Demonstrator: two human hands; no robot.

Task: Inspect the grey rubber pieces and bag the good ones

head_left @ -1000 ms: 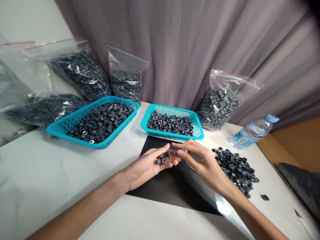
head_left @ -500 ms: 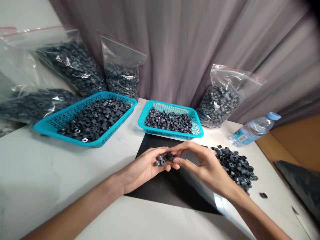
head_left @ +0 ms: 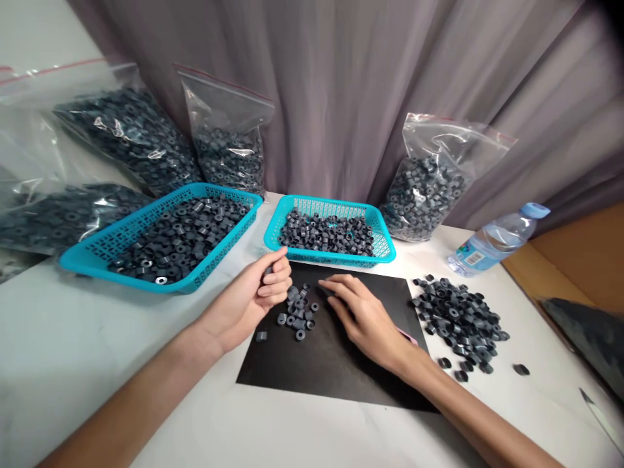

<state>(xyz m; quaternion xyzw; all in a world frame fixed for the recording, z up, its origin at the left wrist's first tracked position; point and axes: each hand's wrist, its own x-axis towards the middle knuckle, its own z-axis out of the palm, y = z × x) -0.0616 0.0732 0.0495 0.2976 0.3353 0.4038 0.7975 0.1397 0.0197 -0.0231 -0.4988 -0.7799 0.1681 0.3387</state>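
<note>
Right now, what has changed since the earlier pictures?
The hands parted: the left hand moved left and curled around a dark piece; the right hand, over the black mat, no longer touches it. Both baskets and the bottle stayed put.

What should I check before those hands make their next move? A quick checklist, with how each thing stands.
1. Count of dark pieces in the left hand: cannot tell; curled fingers hide them.
2. Right hand apart from the small cluster: ok.
3. Cluster gathered together: not ok; a stray piece lies apart.
4. Left basket upright: ok.
5. Blue bottle cap on: ok.
</note>
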